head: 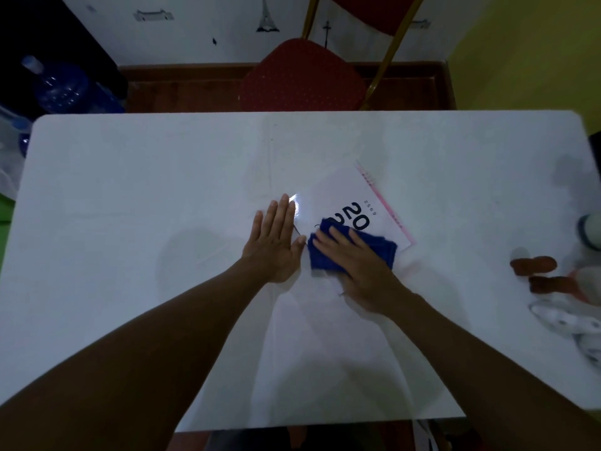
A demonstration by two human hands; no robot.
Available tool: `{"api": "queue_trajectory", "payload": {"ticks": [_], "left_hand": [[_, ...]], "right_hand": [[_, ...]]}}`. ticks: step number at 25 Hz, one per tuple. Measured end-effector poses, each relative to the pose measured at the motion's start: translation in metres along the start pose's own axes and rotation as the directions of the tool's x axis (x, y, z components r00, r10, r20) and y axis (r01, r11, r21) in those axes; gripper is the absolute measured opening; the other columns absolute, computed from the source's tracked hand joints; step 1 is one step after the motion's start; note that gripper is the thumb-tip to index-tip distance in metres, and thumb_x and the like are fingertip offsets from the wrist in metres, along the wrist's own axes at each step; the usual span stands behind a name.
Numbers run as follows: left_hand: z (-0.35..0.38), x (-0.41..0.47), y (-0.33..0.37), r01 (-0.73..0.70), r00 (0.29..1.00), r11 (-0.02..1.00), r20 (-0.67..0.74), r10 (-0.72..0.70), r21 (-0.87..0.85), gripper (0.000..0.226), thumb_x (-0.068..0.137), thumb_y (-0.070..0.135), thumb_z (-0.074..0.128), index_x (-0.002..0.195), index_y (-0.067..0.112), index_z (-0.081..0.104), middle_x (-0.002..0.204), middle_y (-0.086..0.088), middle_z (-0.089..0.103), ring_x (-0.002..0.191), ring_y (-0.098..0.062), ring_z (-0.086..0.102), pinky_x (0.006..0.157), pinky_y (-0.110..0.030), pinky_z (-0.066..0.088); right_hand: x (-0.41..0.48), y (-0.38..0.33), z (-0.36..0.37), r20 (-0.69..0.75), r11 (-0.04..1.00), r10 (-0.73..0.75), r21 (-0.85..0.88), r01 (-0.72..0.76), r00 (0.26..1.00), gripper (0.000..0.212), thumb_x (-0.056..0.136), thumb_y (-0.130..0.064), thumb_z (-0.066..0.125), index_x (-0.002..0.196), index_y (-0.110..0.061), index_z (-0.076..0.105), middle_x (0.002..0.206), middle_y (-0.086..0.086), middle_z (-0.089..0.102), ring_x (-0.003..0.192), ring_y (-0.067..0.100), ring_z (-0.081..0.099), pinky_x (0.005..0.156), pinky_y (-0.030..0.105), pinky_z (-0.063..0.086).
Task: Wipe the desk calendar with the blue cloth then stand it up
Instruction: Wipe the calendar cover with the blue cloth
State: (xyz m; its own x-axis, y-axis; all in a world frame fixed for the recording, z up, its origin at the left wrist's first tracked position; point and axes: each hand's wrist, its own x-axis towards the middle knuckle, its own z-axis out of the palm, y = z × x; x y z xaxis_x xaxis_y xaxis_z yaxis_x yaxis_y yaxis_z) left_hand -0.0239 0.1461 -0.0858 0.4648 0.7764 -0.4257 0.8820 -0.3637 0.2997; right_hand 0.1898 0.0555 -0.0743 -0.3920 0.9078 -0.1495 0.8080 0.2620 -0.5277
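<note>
Desk calendar (344, 203) flat on worktop (162, 190), under open left hand (276, 242); right hand (354, 265) spread flat, pressing blue cloth (377, 249) onto it.

- The desk calendar (344, 203), centre right of the frame, looks like glossy coated paper; a bright glare sits on its left corner.
- The blue cloth (374, 250) on it is soft and matt, with a fuzzy, towel-like nap.
- The table (146, 177) has a smooth white top of faint sheen (plastic, by the look of it).
- The chair (302, 76), upper centre, has a red fabric seat dotted with pale specks and a shiny gold-toned metal frame.
- The water bottle (61, 86), upper left, is clear blue plastic with glinting highlights.
- The floor strip behind the table reads as dark polished wood.
</note>
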Motion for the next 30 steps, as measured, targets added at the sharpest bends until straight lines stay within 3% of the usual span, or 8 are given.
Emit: {"api": "queue_trajectory", "payload": {"ticks": [4,10,14,18,22,25,27,30], "left_hand": [[0.000,-0.001,0.000,-0.005,1.000,1.000,-0.019,0.005,-0.016,0.069,0.102,0.050,0.011,0.150,0.017,-0.026,0.161,-0.004,-0.030,0.148,-0.021,-0.028,0.122,-0.044,-0.013],[0.000,-0.003,0.000,-0.014,0.999,1.000,-0.030,0.013,-0.021,0.068,0.102,0.050,0.013,0.146,0.018,-0.029,0.161,-0.004,-0.029,0.148,-0.021,-0.027,0.122,-0.044,-0.013],[0.000,-0.002,-0.001,-0.013,1.000,1.000,-0.014,0.013,-0.013,0.068,0.102,0.051,0.010,0.147,0.018,-0.028,0.161,-0.005,-0.030,0.148,-0.021,-0.028,0.122,-0.044,-0.013],[0.000,-0.001,0.000,-0.002,1.000,1.000,0.006,0.002,-0.016,0.071,0.101,0.053,0.009,0.151,0.016,-0.025,0.160,-0.004,-0.032,0.147,-0.021,-0.030,0.122,-0.045,-0.013],[-0.001,-0.001,0.000,-0.001,1.000,1.000,0.010,0.001,-0.020,0.071,0.101,0.052,0.010,0.151,0.016,-0.026,0.160,-0.003,-0.033,0.147,-0.020,-0.031,0.122,-0.046,-0.012],[-0.002,0.000,0.001,0.002,1.000,1.000,0.029,-0.002,-0.016,0.071,0.100,0.054,0.006,0.152,0.017,-0.026,0.160,-0.004,-0.033,0.146,-0.021,-0.031,0.121,-0.046,-0.013],[-0.002,0.000,0.000,0.006,0.999,1.000,0.033,-0.006,-0.006,0.070,0.100,0.054,0.003,0.152,0.017,-0.026,0.160,-0.004,-0.033,0.146,-0.021,-0.032,0.121,-0.045,-0.014],[-0.002,-0.001,0.000,0.005,1.000,1.000,0.028,-0.005,-0.008,0.069,0.100,0.053,0.003,0.152,0.017,-0.025,0.160,-0.004,-0.033,0.146,-0.021,-0.031,0.122,-0.046,-0.013]], "right_hand": [[-0.021,0.031,-0.022,0.136,0.988,-0.148,-0.015,0.151,0.980,0.061,0.102,-0.018,0.044,0.161,-0.020,0.031,0.169,-0.008,0.027,0.158,0.011,0.014,0.129,0.034,0.006],[0.069,0.050,-0.037,-0.086,0.977,0.202,0.082,-0.195,0.976,0.060,0.104,-0.003,0.046,0.161,-0.015,0.030,0.169,0.000,0.026,0.158,0.023,0.013,0.129,0.045,0.004],[0.059,0.013,-0.011,-0.153,0.982,0.190,0.037,-0.187,0.970,0.063,0.100,-0.003,0.051,0.160,-0.012,0.033,0.168,0.003,0.029,0.158,0.027,0.017,0.128,0.049,0.008],[-0.013,-0.021,-0.002,0.073,0.989,0.041,0.136,-0.051,0.997,0.064,0.101,-0.005,0.054,0.159,-0.024,0.034,0.166,-0.006,0.032,0.156,0.013,0.019,0.129,0.040,0.011],[-0.023,-0.025,-0.045,0.329,0.861,0.134,0.429,-0.274,0.935,0.036,0.104,-0.023,0.053,0.134,-0.043,0.061,0.133,-0.009,0.068,0.121,0.005,0.062,0.107,0.032,0.048],[0.011,-0.006,-0.077,0.207,0.820,0.259,0.469,-0.328,0.943,0.023,0.100,-0.030,0.064,0.118,-0.042,0.071,0.108,-0.012,0.074,0.096,0.003,0.068,0.091,0.033,0.057],[0.029,0.012,-0.080,-0.083,0.841,0.448,0.377,-0.388,0.890,0.037,0.098,-0.024,0.069,0.135,-0.028,0.065,0.111,-0.002,0.068,0.092,0.010,0.065,0.091,0.035,0.059],[0.030,0.008,-0.052,-0.372,0.931,0.358,0.212,-0.297,0.856,0.050,0.102,-0.022,0.060,0.149,-0.015,0.047,0.136,0.006,0.054,0.122,0.018,0.054,0.104,0.033,0.051]]}}
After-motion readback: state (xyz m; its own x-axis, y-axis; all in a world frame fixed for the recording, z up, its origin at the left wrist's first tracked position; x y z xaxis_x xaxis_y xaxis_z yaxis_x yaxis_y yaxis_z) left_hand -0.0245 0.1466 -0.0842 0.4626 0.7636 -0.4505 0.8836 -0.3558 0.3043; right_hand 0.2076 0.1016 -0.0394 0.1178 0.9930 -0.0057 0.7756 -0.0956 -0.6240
